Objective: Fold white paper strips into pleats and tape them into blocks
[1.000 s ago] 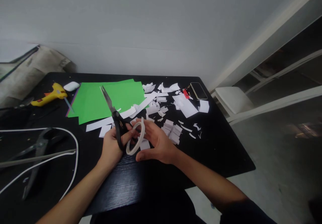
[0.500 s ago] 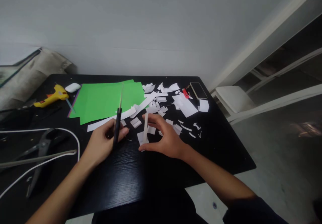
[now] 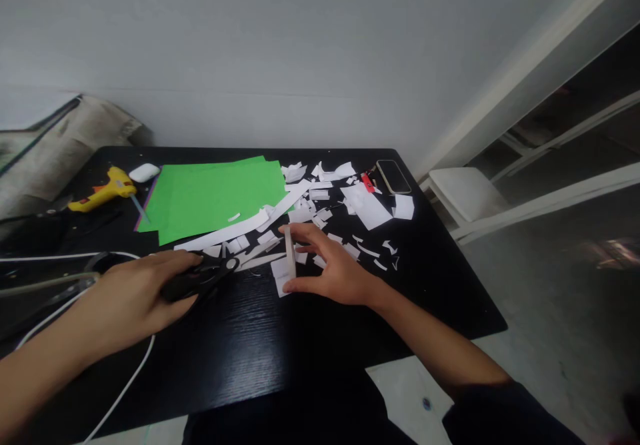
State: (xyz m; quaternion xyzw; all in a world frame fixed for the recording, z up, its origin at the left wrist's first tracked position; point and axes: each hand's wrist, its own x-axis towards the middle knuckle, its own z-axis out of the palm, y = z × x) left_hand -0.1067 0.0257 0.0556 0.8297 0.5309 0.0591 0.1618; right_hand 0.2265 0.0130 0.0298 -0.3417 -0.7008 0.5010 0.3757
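Observation:
My left hand [image 3: 133, 295] rests on the black handles of a pair of scissors [image 3: 220, 268] lying flat on the black table [image 3: 260, 358], their blades slightly apart and pointing right. My right hand [image 3: 333, 265] holds a thin roll of white tape [image 3: 289, 252] upright on edge between thumb and fingers, just right of the blade tips. Small white paper scraps [image 3: 320, 222] lie scattered around and behind the tape. A green paper sheet [image 3: 210, 195] lies further back.
A yellow glue gun [image 3: 103, 190] and a white oval object [image 3: 144, 172] sit at the back left. A white cable [image 3: 125, 378] loops along the left. A phone [image 3: 393, 176] lies at the back right. A white chair [image 3: 463, 195] stands beyond the table's right edge.
My left hand lowered the scissors from upright to flat on the table and moved left. My right hand stayed on the tape roll, now stood on edge.

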